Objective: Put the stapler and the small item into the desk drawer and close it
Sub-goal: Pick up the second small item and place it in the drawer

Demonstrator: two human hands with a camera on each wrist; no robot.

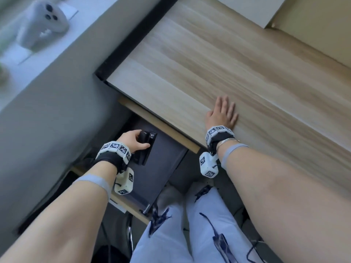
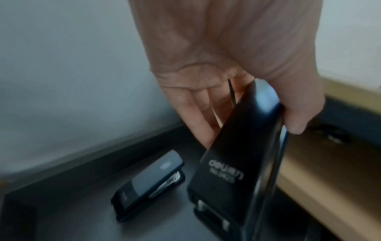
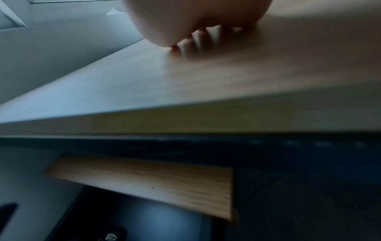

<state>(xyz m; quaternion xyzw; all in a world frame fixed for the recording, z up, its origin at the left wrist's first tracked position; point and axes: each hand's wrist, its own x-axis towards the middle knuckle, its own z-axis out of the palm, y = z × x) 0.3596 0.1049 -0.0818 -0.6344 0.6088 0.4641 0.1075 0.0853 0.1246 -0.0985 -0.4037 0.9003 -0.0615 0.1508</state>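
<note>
My left hand (image 1: 139, 141) grips a long black stapler (image 1: 144, 156) and holds it tilted, nose down, over the dark floor of the open desk drawer (image 1: 163, 168). In the left wrist view the thumb and fingers pinch the stapler (image 2: 237, 171) at its upper end. A smaller black stapler-like item (image 2: 148, 184) lies flat on the drawer floor (image 2: 62, 212) just beside it. My right hand (image 1: 223, 112) rests flat on the wooden desk top (image 1: 209, 63) near its front edge, and its fingers (image 3: 195, 42) hold nothing.
A wooden rail (image 1: 161, 126) runs under the desk edge above the drawer. The drawer's light wood front (image 1: 125, 205) faces my legs in white patterned trousers (image 1: 190, 224). A grey wall (image 1: 57, 111) stands left, with a white device (image 1: 43, 21) on the ledge.
</note>
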